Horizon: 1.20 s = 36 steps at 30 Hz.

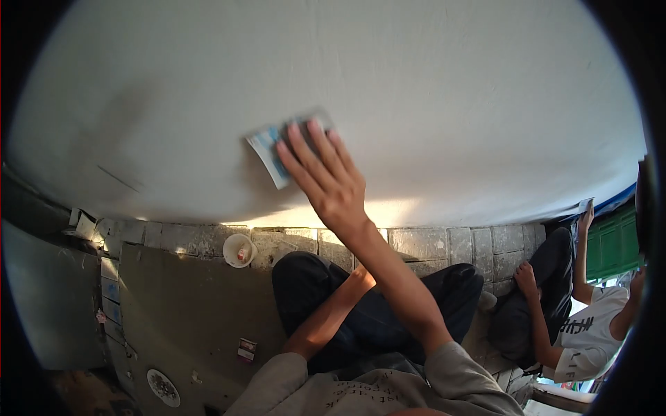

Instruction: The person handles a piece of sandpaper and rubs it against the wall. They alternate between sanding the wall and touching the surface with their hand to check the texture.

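Note:
My right hand lies with its fingers stretched over a sheet of sandpaper, pressing it flat against the pale wall. The sheet has a whitish back with blue print, and its left edge lifts a little from the wall. A slight blur shows on the hand and the sheet. My left hand rests low between my bent knees; the right forearm crosses in front of it and hides its fingers.
A white cup stands by the paving bricks at the wall's foot. A small box and a speckled white plate lie on the ground at left. At right a co-worker sits, one hand raised to the wall.

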Tool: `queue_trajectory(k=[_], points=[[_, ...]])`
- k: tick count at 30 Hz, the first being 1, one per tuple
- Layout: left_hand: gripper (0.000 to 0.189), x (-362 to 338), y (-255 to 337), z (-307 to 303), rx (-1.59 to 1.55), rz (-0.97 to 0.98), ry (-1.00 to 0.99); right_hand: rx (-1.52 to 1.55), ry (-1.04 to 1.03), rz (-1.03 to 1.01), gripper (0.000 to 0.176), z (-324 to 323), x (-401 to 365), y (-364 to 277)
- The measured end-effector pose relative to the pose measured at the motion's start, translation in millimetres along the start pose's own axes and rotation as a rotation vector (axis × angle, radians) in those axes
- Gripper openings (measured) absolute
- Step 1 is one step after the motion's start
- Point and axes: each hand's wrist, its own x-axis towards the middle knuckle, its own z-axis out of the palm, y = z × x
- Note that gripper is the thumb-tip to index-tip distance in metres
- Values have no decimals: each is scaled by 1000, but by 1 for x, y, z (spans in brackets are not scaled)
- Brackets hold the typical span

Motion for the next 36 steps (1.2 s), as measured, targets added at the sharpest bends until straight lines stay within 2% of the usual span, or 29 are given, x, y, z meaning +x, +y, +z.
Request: queue_trajectory(k=[1,5,6,7,8,10,12,16,18,20,21,22,24,26,28,29,33,36], points=[[44,15,5,-11,4,-1,2,-2,-63,-4,46,3,-17,-2],[34,41,12,-35,-1399,-1181,-265,-23,64,-50,45,-5,39,-1],[34,50,11,-39,-1399,-1189,-269,-3,119,-88,43,-9,60,0],[33,61,6,-38,-926,-925,-680,15,176,-126,41,-15,79,1],[31,67,1,-37,-427,-613,-1010,13,178,-123,41,-21,91,2],[28,68,-2,-37,-481,-580,-896,83,361,-212,33,-28,107,5],[28,72,-4,-33,-524,-604,-836,126,387,-207,29,-47,90,-5],[27,118,-5,-52,-667,-628,-676,235,78,-56,34,-84,6,-13],[27,151,-5,-72,-753,-629,-579,368,107,277,31,-94,-28,-23],[27,176,-8,-95,-829,-670,-484,560,241,852,29,-110,-60,-47],[27,189,-12,-106,-863,-692,-433,823,368,1078,33,-116,-67,-51],[27,197,-16,-116,-914,-792,-387,1043,358,1161,47,-125,-73,-48],[36,206,-28,-141,-1211,-1233,-197,1278,460,1228,48,-139,-68,-45],[50,249,-24,-171,-1555,-1213,297,1280,468,1283,49,-148,-65,-40],[57,268,-20,-199,-1395,-1051,172,1291,471,1336,50,-155,-65,-38],[49,275,-16,-203,-1243,-1081,126,1297,439,1351,48,-157,-67,-37],[39,291,1,-207,-1067,-1144,161,1255,381,1375,43,-168,-71,-41],[35,289,6,-210,-914,-1087,68,1113,344,1419,37,-171,-78,-36]])
